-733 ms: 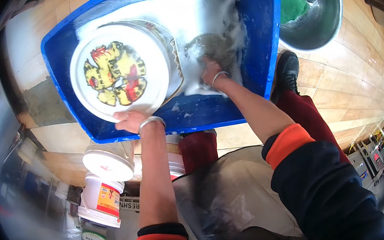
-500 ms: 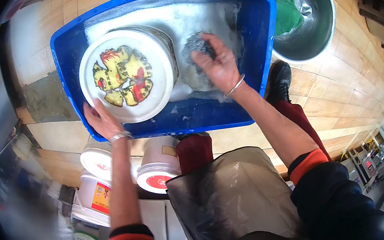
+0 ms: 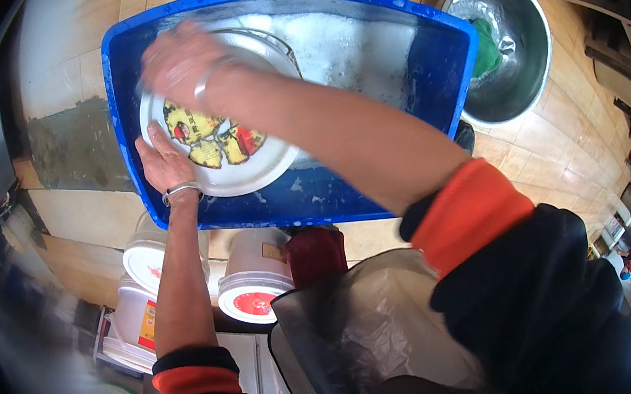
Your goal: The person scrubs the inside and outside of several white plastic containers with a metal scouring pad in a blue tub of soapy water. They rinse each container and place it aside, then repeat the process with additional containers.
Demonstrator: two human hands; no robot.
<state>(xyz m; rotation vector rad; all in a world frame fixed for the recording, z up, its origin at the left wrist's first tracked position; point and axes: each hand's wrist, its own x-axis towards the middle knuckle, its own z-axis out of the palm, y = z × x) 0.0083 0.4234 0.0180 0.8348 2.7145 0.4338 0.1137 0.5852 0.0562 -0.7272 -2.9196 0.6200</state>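
Observation:
A white round bucket (image 3: 249,175) stands in a blue tub (image 3: 302,213) of soapy water; its flat top carries torn remains of a yellow and red label (image 3: 198,125). My left hand (image 3: 165,165) grips the near left rim, thumb on top and fingers down the side. Over the far left part of the top is my right hand (image 3: 182,59), smeared by motion. Its fingers cannot be read, and whatever it may hold is hidden. My right forearm crosses above the tub and covers part of the bucket.
A steel basin (image 3: 517,95) with a green cloth (image 3: 485,47) stands at the tub's right. Near the tub on my side are white lidded pails (image 3: 258,272). A beige apron (image 3: 379,316) covers my lap. The floor is tiled, with a grey patch (image 3: 78,148) at left.
My right hand has moved left from a grey wiry scourer in the suds to the bucket's top; the scourer no longer shows there. My left hand has shifted slightly up along the rim.

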